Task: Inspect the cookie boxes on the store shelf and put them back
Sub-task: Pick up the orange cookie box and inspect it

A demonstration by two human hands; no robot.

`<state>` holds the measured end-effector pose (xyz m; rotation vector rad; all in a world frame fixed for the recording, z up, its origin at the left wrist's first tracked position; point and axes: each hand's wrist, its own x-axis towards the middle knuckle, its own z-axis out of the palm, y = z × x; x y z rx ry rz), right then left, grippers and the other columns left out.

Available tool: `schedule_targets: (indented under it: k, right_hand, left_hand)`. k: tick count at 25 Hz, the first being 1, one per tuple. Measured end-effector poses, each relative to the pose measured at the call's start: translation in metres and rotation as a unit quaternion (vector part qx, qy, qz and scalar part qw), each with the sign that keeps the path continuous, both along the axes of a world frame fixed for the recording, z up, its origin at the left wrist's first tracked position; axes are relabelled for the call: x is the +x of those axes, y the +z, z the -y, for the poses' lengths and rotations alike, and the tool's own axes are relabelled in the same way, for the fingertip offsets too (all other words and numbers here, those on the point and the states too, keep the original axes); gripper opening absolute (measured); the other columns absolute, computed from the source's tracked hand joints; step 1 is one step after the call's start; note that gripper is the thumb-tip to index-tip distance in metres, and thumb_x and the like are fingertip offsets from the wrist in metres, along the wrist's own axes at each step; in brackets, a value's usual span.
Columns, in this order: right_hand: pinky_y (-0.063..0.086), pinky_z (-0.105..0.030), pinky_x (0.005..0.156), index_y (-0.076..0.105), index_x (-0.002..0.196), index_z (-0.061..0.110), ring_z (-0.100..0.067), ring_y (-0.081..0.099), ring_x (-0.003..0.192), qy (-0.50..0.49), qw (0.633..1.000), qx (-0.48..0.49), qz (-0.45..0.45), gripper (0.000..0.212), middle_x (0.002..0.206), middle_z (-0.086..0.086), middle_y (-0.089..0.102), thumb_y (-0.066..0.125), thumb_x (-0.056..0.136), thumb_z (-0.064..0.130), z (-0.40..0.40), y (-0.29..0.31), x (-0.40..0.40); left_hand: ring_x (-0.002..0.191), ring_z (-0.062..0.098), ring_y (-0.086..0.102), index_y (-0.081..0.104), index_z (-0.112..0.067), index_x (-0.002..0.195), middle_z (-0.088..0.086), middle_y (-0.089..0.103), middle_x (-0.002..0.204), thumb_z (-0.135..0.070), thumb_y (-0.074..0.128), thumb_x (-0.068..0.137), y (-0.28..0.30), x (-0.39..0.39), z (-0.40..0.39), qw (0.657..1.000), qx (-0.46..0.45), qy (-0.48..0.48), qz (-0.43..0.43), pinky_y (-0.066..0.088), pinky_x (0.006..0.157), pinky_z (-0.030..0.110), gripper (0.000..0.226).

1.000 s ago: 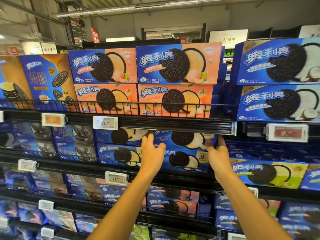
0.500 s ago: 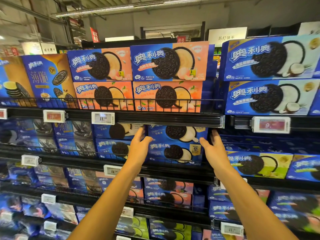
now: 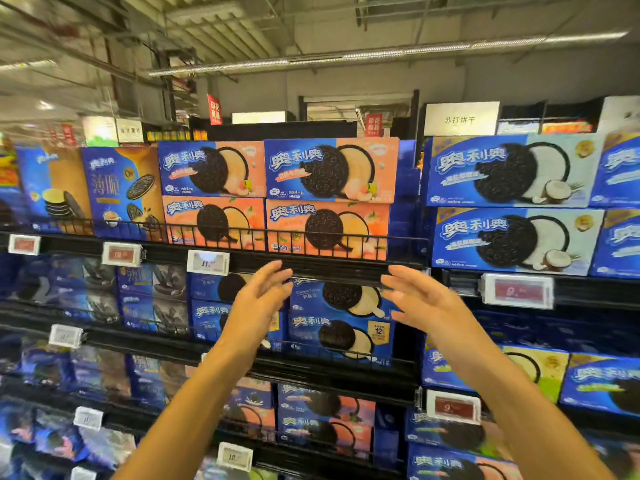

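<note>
Both hands, left hand (image 3: 254, 303) and right hand (image 3: 424, 301), released at centre frame, should clasp the peach cookie box (image 3: 327, 230) squarely by its ends.

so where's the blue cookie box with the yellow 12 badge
In the head view, the blue cookie box with the yellow 12 badge sits centre, on the second shelf, bottom of its stack, between both raised hands.

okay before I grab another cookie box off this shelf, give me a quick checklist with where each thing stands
1. Left hand free: ok, fingers relaxed, holding nothing.
2. Right hand free: ok, open and empty.
3. Cheese cookie boxes back on their shelf: ok, stacked behind the wire rail.
4. Peach cookie boxes above within reach: cannot tell.
5. Upper wire rail in the way: not ok, it crosses the lower peach box, so lift over it.
</note>
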<state>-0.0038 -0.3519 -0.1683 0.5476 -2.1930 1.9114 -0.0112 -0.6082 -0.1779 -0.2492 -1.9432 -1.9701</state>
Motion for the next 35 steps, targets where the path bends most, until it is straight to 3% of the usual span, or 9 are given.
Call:
schedule_targets:
  k: [7,11,14,17,21,24,29,32,35]
  right_hand:
    - [0.05,-0.025,0.1,0.054,0.137,0.026,-0.005,0.06,0.122,-0.058,0.976,-0.164,-0.134,0.035,0.13,0.009,0.066,0.055,0.102,0.023,0.018,0.102,-0.031]
    - [0.032,-0.029,0.114,0.051,0.135,0.035,-0.001,0.049,0.128,-0.078,0.969,-0.216,-0.089,0.03,0.14,0.012,0.054,0.043,0.106,0.034,0.037,0.127,-0.053]
    - [0.052,-0.009,0.074,0.057,0.106,0.04,0.013,0.066,0.07,-0.086,0.962,-0.249,-0.067,0.022,0.083,0.024,0.072,0.035,0.108,0.04,0.048,0.131,-0.063]
    - [0.049,-0.011,0.045,0.06,0.088,0.03,0.009,0.067,0.056,-0.09,0.959,-0.262,-0.061,0.036,0.062,0.022,0.071,0.034,0.108,0.044,0.055,0.134,-0.067]
    - [0.051,-0.015,0.045,0.068,0.095,0.023,0.004,0.07,0.058,-0.084,0.952,-0.285,-0.078,0.031,0.068,0.017,0.074,0.043,0.106,0.038,0.059,0.135,-0.07]
    - [0.055,-0.019,0.056,0.068,0.125,0.015,-0.003,0.073,0.079,-0.118,0.954,-0.256,-0.102,0.03,0.1,0.007,0.077,0.053,0.103,0.028,0.065,0.138,-0.066]
    - [0.056,-0.045,0.096,0.061,0.135,0.029,-0.021,0.067,0.116,-0.156,0.937,-0.265,-0.167,0.039,0.133,0.002,0.066,0.058,0.1,0.011,0.075,0.133,-0.057]
    - [0.06,-0.03,0.081,0.064,0.12,0.041,-0.014,0.069,0.112,-0.141,0.932,-0.271,-0.193,0.033,0.13,0.008,0.067,0.062,0.098,0.016,0.085,0.132,-0.045]
    - [0.059,-0.026,0.078,0.062,0.128,0.033,-0.012,0.068,0.109,-0.122,0.92,-0.293,-0.229,0.035,0.128,0.005,0.066,0.06,0.098,0.014,0.095,0.132,-0.032]
  left_hand:
    - [0.11,0.008,0.059,0.059,-0.027,0.113,-0.005,0.063,0.118,-0.022,0.055,0.093,0.116,-0.029,0.017,0.983,0.115,0.029,-0.143,0.044,0.095,0.033,0.021]
    - [0.134,0.013,0.044,0.043,-0.016,0.145,0.002,0.049,0.147,-0.031,0.04,0.105,0.143,-0.054,0.024,0.979,0.166,0.014,-0.12,0.031,0.114,0.038,0.043]
    - [0.115,0.006,0.053,0.044,-0.017,0.142,0.0,0.05,0.137,-0.035,0.036,0.106,0.146,-0.064,0.023,0.98,0.173,-0.022,-0.099,0.043,0.092,0.023,0.041]
    - [0.102,0.003,0.057,0.048,-0.018,0.132,0.002,0.056,0.129,-0.036,0.035,0.107,0.147,-0.071,0.025,0.977,0.188,-0.049,-0.091,0.044,0.084,0.021,0.034]
    - [0.083,-0.002,0.069,0.063,-0.014,0.106,-0.012,0.076,0.093,-0.03,0.037,0.106,0.149,-0.074,0.032,0.976,0.174,-0.057,-0.116,0.05,0.068,0.014,0.03]
    - [0.068,-0.006,0.069,0.066,-0.017,0.094,-0.015,0.075,0.075,-0.023,0.04,0.105,0.15,-0.073,0.036,0.969,0.175,-0.087,-0.149,0.052,0.056,0.013,0.029]
    - [0.09,0.001,0.071,0.055,-0.02,0.131,-0.012,0.076,0.103,-0.015,0.043,0.104,0.148,-0.071,0.048,0.958,0.183,-0.137,-0.172,0.056,0.067,0.02,0.03]
    - [0.107,0.008,0.068,0.051,-0.024,0.137,-0.001,0.065,0.132,-0.011,0.044,0.104,0.146,-0.068,0.061,0.955,0.177,-0.156,-0.179,0.057,0.078,0.025,0.036]
    - [0.11,0.009,0.067,0.056,-0.031,0.129,-0.003,0.062,0.131,-0.011,0.049,0.102,0.14,-0.062,0.075,0.947,0.173,-0.171,-0.211,0.058,0.078,0.024,0.035]
